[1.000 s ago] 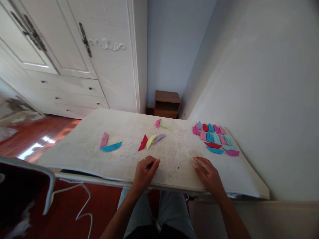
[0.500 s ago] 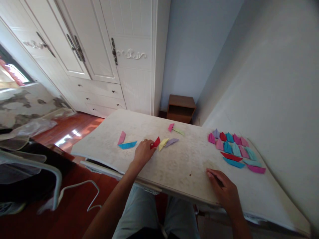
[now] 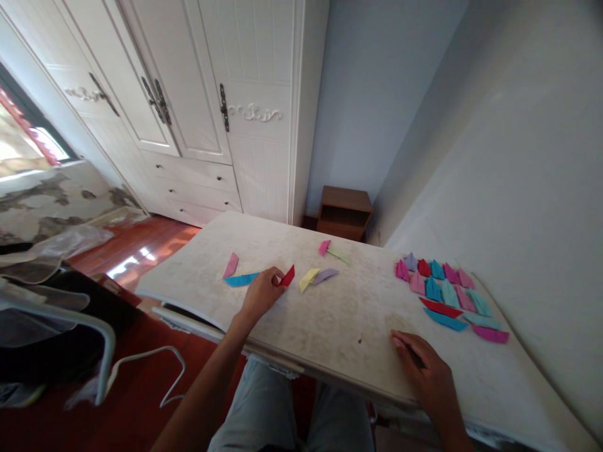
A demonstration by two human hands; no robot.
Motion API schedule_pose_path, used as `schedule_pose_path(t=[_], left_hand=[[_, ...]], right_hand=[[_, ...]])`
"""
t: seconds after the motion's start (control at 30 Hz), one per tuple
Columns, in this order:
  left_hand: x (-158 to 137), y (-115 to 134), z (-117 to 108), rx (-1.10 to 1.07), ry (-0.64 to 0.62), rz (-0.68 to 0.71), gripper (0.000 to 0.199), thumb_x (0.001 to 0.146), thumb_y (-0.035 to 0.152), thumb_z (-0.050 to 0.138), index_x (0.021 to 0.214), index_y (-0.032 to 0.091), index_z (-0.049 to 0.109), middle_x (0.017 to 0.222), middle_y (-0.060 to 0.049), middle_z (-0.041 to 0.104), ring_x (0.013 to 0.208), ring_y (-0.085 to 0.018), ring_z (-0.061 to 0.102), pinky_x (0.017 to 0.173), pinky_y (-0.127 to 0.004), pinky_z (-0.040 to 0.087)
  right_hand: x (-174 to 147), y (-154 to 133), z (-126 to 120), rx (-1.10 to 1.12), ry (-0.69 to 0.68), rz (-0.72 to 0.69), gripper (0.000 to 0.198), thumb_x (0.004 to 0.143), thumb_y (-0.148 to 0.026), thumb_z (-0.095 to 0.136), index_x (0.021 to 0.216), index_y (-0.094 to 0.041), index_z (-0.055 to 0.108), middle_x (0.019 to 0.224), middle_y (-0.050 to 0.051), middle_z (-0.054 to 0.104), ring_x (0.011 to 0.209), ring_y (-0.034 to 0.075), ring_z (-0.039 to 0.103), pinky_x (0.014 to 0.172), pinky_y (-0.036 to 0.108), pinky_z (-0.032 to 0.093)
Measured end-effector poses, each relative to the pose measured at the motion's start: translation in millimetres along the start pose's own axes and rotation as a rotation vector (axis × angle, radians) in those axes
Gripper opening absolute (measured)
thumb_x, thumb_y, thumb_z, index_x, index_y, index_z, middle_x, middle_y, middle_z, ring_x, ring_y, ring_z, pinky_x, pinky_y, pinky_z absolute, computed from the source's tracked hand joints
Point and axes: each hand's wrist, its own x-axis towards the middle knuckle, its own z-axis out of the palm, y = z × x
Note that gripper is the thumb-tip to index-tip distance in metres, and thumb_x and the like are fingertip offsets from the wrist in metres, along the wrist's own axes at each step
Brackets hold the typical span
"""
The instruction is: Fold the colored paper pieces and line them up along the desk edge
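Observation:
My left hand [image 3: 264,292] is closed in a pinch on a red folded paper piece [image 3: 287,276], over the left middle of the table. Left of that hand lie a blue folded paper piece [image 3: 241,280] and a pink one [image 3: 230,265]. Just to its right, a yellow paper piece [image 3: 308,279] touches a lilac one [image 3: 326,275]. Near the table's front edge, my right hand [image 3: 424,370] rests with curled fingers meeting at the tips; nothing shows in them. Farther back sits a magenta piece [image 3: 324,247] against a light green one [image 3: 339,256].
On the right, several folded paper pieces [image 3: 434,289] stand in rows, with flat long ones such as a red strip [image 3: 440,307] in front. The white table [image 3: 348,301] adjoins a wall. Behind are a white wardrobe [image 3: 264,157] and a brown cabinet [image 3: 346,199]; a chair frame [image 3: 106,339] stands left.
My left hand has shifted slightly left with the red paper piece, farther from the yellow one. My right hand has stayed nearly in place. The view has tilted a little.

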Motion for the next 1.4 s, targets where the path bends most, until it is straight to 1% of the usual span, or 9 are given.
schedule_pose_path(t=[0.17,0.33,0.43,0.67,0.8,0.93,1.1,1.23,1.4], left_hand=[[-4.2,-4.2,-0.4,-0.196,0.102,0.082,0.006,0.07,0.019,0.066,0.075,0.017,0.064,0.077,-0.003,0.065,0.074,-0.017,0.059,0.069,-0.027,0.043],[-18.8,16.6,-14.1,-0.707,0.0,-0.005,0.021,0.069,0.032,0.072,0.078,0.015,0.063,0.073,-0.002,0.067,0.066,-0.015,0.061,0.062,-0.025,0.045],[-31.0,37.4,-26.2,-0.857,-0.008,-0.014,0.025,0.072,0.035,0.072,0.086,0.014,0.067,0.071,-0.002,0.068,0.06,-0.012,0.058,0.055,-0.021,0.041],[-48.0,62.4,-13.6,-0.857,-0.149,0.04,0.029,0.078,0.037,0.068,0.093,0.012,0.068,0.061,-0.002,0.066,0.053,-0.011,0.059,0.048,-0.02,0.037],[-54.4,67.1,6.3,-0.887,-0.236,0.01,0.032,0.073,0.036,0.074,0.093,0.012,0.066,0.062,-0.002,0.066,0.053,-0.012,0.06,0.048,-0.02,0.04],[-66.1,71.1,21.4,-0.952,-0.268,-0.052,0.045,0.07,0.035,0.078,0.105,0.013,0.061,0.066,-0.002,0.068,0.055,-0.013,0.062,0.05,-0.021,0.043],[-81.2,70.4,30.9,-1.017,-0.205,-0.135,0.048,0.066,0.036,0.08,0.103,0.013,0.061,0.065,-0.003,0.069,0.056,-0.015,0.064,0.049,-0.022,0.044],[-83.7,67.6,34.8,-1.122,-0.123,-0.21,0.048,0.065,0.037,0.082,0.102,0.014,0.062,0.069,-0.004,0.071,0.057,-0.016,0.066,0.051,-0.022,0.047],[-75.4,64.1,45.7,-1.27,-0.157,-0.282,0.042,0.063,0.037,0.084,0.093,0.012,0.066,0.074,-0.005,0.072,0.065,-0.015,0.069,0.056,-0.021,0.052]], right_hand=[[-0.5,-1.3,0.2,-0.001,-0.007,0.018,0.037,0.087,-0.051,0.054,0.097,-0.021,0.073,0.103,0.009,0.072,0.095,0.025,0.068,0.09,0.04,0.054],[-1.0,-2.7,0.5,0.0,-0.01,0.027,0.037,0.087,-0.051,0.054,0.096,-0.021,0.073,0.102,0.01,0.072,0.094,0.025,0.068,0.089,0.04,0.054],[-0.7,-2.8,0.9,0.009,-0.006,0.046,0.038,0.086,-0.052,0.055,0.096,-0.021,0.073,0.102,0.01,0.072,0.094,0.026,0.067,0.09,0.041,0.054],[1.3,-13.6,1.3,0.177,-0.028,0.239,0.043,0.078,-0.058,0.061,0.095,-0.02,0.073,0.103,0.011,0.072,0.098,0.028,0.066,0.093,0.043,0.052],[-3.0,-46.4,14.5,0.403,-0.056,0.353,0.05,0.077,-0.058,0.065,0.107,-0.018,0.069,0.106,0.013,0.071,0.099,0.027,0.066,0.09,0.038,0.053],[-8.5,-87.8,35.0,0.644,-0.149,0.307,0.052,0.081,-0.055,0.064,0.117,-0.018,0.065,0.096,0.011,0.072,0.082,0.022,0.068,0.074,0.032,0.056],[-5.4,-117.0,49.0,0.656,-0.212,0.287,0.037,0.081,-0.052,0.066,0.092,-0.018,0.073,0.072,0.006,0.069,0.063,0.018,0.064,0.06,0.027,0.052],[6.5,-124.5,54.0,0.692,-0.154,0.307,0.033,0.079,-0.05,0.068,0.083,-0.017,0.072,0.067,0.005,0.067,0.059,0.017,0.06,0.056,0.026,0.049],[23.8,-124.2,66.2,0.817,-0.069,0.359,0.031,0.078,-0.048,0.07,0.079,-0.017,0.069,0.065,0.002,0.064,0.057,0.013,0.056,0.054,0.024,0.045]])
